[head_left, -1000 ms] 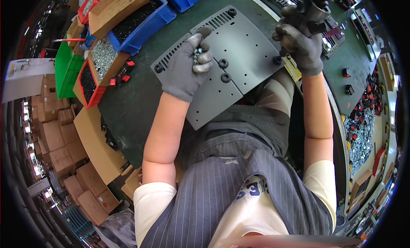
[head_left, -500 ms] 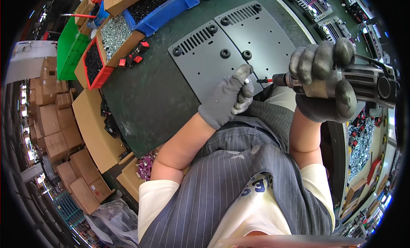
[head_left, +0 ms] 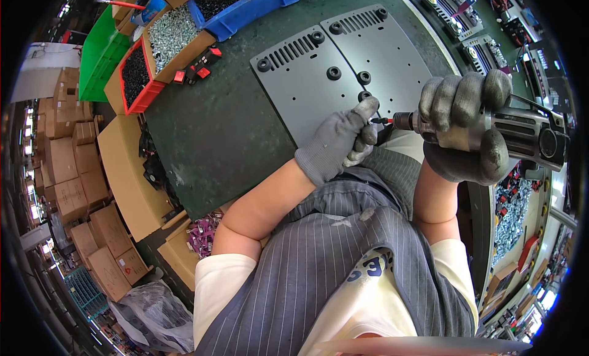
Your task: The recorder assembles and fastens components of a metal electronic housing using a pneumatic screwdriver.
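A grey metal plate (head_left: 307, 80) with vent slots and black round grommets lies on the dark green bench, with a second plate (head_left: 392, 49) beside it. My left hand (head_left: 340, 141), in a grey glove, rests at the plate's near edge, its fingertips pinched at a small part by the tip of the tool. My right hand (head_left: 460, 126), in a darker glove, grips a powered screwdriver (head_left: 521, 132) held level, its red-tipped bit pointing left at my left fingers.
Bins stand at the bench's far left: a blue bin (head_left: 245, 9), a red bin (head_left: 138, 80) of black parts, a green bin (head_left: 101, 49), and a box of silver screws (head_left: 172, 34). Cardboard boxes (head_left: 73, 172) fill the floor at left. More parts lie at the right (head_left: 512, 215).
My left hand has come off the plate's middle to its near edge. My right hand has brought the screwdriver down and level, so its bit now meets my left fingertips.
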The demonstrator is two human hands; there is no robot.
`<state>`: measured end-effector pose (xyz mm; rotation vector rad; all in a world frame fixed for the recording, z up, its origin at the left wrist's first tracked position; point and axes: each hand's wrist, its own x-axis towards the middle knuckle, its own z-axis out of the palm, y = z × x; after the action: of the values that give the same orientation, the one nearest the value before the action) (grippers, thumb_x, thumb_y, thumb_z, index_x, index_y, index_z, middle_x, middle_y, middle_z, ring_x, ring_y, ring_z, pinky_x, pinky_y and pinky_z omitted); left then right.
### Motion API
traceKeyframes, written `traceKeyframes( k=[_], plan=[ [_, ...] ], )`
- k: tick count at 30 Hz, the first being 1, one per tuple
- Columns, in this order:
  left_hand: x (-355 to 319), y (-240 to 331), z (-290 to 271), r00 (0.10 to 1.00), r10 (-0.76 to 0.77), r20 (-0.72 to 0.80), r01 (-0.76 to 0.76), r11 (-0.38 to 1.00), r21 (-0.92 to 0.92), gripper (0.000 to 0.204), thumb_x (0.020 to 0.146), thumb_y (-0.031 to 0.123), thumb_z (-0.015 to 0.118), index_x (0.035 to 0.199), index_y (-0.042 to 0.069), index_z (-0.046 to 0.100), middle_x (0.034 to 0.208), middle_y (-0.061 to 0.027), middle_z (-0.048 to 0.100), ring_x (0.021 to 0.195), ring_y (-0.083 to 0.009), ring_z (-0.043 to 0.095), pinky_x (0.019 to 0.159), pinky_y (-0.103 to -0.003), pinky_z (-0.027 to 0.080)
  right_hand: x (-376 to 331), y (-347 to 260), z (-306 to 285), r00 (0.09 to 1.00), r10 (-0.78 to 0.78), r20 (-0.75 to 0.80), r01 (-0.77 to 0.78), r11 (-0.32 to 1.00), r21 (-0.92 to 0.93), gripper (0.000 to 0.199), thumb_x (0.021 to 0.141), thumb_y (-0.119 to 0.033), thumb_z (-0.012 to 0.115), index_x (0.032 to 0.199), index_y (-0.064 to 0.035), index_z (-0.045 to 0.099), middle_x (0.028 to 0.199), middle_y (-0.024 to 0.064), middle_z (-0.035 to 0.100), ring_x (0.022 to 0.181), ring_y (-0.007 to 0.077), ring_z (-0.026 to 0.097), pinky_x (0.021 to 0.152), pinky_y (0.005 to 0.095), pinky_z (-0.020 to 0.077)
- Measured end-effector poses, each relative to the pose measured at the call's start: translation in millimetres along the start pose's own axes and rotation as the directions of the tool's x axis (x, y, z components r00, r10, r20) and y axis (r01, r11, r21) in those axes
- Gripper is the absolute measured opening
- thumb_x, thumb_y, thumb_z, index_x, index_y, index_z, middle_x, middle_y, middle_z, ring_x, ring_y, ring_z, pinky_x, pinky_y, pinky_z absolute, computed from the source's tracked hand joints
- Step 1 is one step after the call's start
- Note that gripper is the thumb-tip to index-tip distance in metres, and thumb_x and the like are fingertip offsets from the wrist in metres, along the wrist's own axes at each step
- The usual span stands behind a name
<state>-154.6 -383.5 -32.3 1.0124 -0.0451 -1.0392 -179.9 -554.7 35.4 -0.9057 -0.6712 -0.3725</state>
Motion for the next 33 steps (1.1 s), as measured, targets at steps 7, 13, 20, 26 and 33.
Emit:
traceKeyframes(
  k=[7,13,20,26,33],
  plan=[
    [16.0,-24.0,-26.8,1.0,0.019,0.004,-0.019,0.997,0.074,0.042,0.091,0.045,0.051,0.093,0.003,0.056,0.058,-0.001,0.047,0.05,-0.0073,0.05,0.044,-0.018,0.039,-10.0,-0.4,0.4,0.987,-0.007,-0.16,0.016,0.998,0.054,0.041,0.08,-0.024,0.055,0.116,-0.0092,0.04,0.078,0.0051,0.049,0.062,0.0183,0.052,0.061,0.0365,0.0439],
    [18.2,8.9,-21.8,0.816,0.578,0.025,-0.201,0.242,0.949,0.038,0.081,0.037,0.066,0.102,0.005,0.064,0.08,-0.0068,0.064,0.069,-0.0161,0.062,0.063,-0.027,0.049,-24.2,-11.1,-25.1,0.911,-0.016,-0.412,0.034,0.999,0.038,0.043,0.078,-0.026,0.052,0.116,-0.0045,0.05,0.085,0.0097,0.055,0.07,0.0205,0.052,0.07,0.0379,0.0423],
    [26.2,9.7,-3.7,0.876,0.477,0.076,-0.173,0.162,0.972,0.032,0.076,0.032,0.068,0.101,0.013,0.067,0.086,-0.0108,0.064,0.074,-0.0245,0.063,0.064,-0.034,0.05,-29.8,-9.5,-30.2,0.888,0.034,-0.458,-0.109,0.984,-0.138,0.04,0.078,-0.024,0.055,0.111,-0.0043,0.045,0.081,0.009,0.05,0.074,0.0217,0.05,0.071,0.0378,0.0394],
    [34.6,-4.6,11.0,0.847,0.518,0.121,-0.127,-0.024,0.992,0.026,0.077,0.035,0.066,0.096,0.017,0.067,0.078,-0.0092,0.062,0.07,-0.0275,0.061,0.061,-0.038,0.049,-24.5,9.8,-28.6,0.859,0.048,-0.51,-0.206,0.944,-0.258,0.039,0.074,-0.01,0.059,0.111,-0.0044,0.046,0.084,0.0113,0.055,0.075,0.0235,0.056,0.072,0.0396,0.0477],
    [34.7,-4.7,15.9,0.844,0.531,0.069,-0.054,-0.042,0.998,0.024,0.077,0.036,0.064,0.093,0.017,0.066,0.077,-0.0087,0.062,0.071,-0.0284,0.061,0.061,-0.04,0.049,-12.5,26.0,-24.6,0.863,0.297,-0.409,-0.453,0.814,-0.364,0.038,0.07,-0.006,0.062,0.106,-0.0065,0.049,0.079,0.0114,0.055,0.068,0.0227,0.057,0.062,0.0366,0.0497]
  ],
)
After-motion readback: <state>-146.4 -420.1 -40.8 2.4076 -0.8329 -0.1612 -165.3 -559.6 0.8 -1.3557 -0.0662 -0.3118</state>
